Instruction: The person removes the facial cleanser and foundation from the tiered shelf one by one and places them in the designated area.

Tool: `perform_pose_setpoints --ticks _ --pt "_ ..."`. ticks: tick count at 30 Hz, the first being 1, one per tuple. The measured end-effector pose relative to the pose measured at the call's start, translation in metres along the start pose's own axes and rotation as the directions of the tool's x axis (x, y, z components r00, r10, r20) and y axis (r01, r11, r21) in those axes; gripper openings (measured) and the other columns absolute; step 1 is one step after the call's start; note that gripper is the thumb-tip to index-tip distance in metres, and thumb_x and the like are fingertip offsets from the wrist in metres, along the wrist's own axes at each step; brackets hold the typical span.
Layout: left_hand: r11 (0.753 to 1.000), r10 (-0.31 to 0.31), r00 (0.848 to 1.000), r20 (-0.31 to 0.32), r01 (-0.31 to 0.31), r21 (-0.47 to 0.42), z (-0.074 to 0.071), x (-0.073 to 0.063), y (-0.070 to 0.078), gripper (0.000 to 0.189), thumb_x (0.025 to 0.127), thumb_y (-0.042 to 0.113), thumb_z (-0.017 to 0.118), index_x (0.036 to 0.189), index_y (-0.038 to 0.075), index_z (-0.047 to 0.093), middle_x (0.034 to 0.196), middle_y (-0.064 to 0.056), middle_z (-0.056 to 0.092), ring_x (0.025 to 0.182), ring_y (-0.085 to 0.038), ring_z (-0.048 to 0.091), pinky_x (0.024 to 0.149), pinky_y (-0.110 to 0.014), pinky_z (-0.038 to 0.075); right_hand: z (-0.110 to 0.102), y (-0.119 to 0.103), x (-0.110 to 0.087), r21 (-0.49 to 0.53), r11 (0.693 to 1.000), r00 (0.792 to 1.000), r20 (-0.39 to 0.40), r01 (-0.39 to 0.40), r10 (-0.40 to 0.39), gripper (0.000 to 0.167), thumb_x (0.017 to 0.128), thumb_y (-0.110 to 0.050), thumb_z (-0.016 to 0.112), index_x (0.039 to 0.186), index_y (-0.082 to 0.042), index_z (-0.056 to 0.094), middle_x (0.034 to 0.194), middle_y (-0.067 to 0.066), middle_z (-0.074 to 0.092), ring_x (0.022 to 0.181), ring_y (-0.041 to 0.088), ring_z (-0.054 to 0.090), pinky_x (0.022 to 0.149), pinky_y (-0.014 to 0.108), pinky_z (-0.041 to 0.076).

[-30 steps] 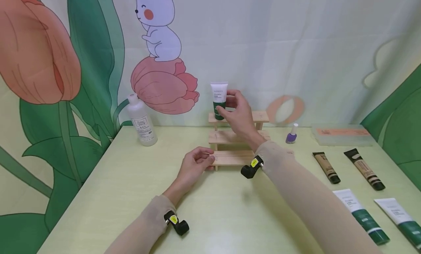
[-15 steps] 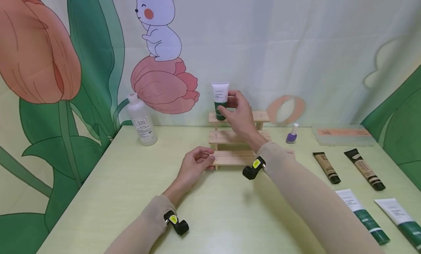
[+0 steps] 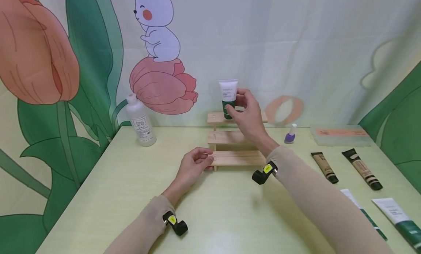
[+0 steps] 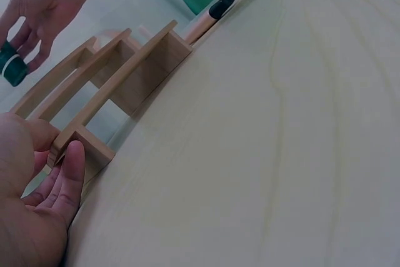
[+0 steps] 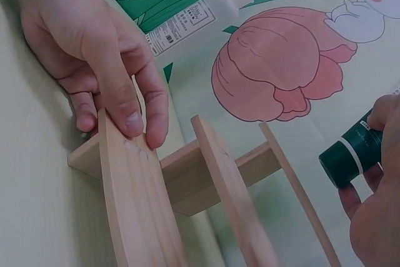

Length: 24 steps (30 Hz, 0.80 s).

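Observation:
A small squeeze tube (image 3: 228, 90), white above and green below with its cap down, stands upright in my right hand (image 3: 250, 117). Thumb and fingers grip its green lower part, in front of the top step in the head view. Both wrist views show the green cap (image 5: 341, 163) apart from the wood. At the left end of the three-step wooden stand (image 3: 238, 158), my left hand (image 3: 194, 166) pinches the lowest step between thumb and fingers, as the left wrist view confirms. The stand's right side is partly behind my right arm.
A white bottle (image 3: 141, 122) stands at the back left. Right of the stand are a purple nail polish bottle (image 3: 290, 135) and a flat clear case (image 3: 342, 135). Two brown tubes (image 3: 325, 168) and larger green-white tubes (image 3: 396, 217) lie at the right. A printed curtain hangs behind.
My right hand has carried the tube to the right along the top step, slightly toward me. My left hand has kept its pinch on the stand.

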<state>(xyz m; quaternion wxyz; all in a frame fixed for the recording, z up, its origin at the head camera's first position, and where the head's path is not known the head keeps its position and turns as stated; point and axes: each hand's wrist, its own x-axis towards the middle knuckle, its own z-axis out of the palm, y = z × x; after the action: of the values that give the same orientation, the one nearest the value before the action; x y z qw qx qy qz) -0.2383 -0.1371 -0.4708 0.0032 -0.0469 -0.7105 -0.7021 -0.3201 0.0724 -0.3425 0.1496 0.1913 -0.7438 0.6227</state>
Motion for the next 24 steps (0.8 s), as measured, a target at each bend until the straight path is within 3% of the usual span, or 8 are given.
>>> perform_pose_setpoints --ticks 11,24 --pt "1.000 -0.002 1.000 -0.008 0.002 -0.002 -0.001 0.000 -0.001 0.021 0.105 0.001 0.077 0.125 -0.001 0.074 0.104 -0.013 0.072 0.087 -0.016 0.074 0.079 -0.030 0.071 -0.025 -0.005 -0.007 0.036 0.999 0.999 -0.031 0.035 -0.034 0.047 0.105 -0.006 0.075 0.149 -0.008 0.057 0.137 0.014 0.069 0.118 0.022 0.066 0.096 0.028 0.063" --pt "1.000 -0.001 1.000 -0.010 0.001 0.007 0.001 0.000 0.001 0.021 0.105 0.001 0.077 0.126 -0.001 0.074 0.104 -0.013 0.072 0.087 -0.016 0.073 0.079 -0.030 0.071 -0.065 -0.011 -0.025 0.026 0.999 0.996 -0.076 0.045 -0.043 0.044 0.105 -0.006 0.075 0.145 -0.008 0.058 0.136 0.014 0.069 0.117 0.022 0.066 0.093 0.023 0.062"
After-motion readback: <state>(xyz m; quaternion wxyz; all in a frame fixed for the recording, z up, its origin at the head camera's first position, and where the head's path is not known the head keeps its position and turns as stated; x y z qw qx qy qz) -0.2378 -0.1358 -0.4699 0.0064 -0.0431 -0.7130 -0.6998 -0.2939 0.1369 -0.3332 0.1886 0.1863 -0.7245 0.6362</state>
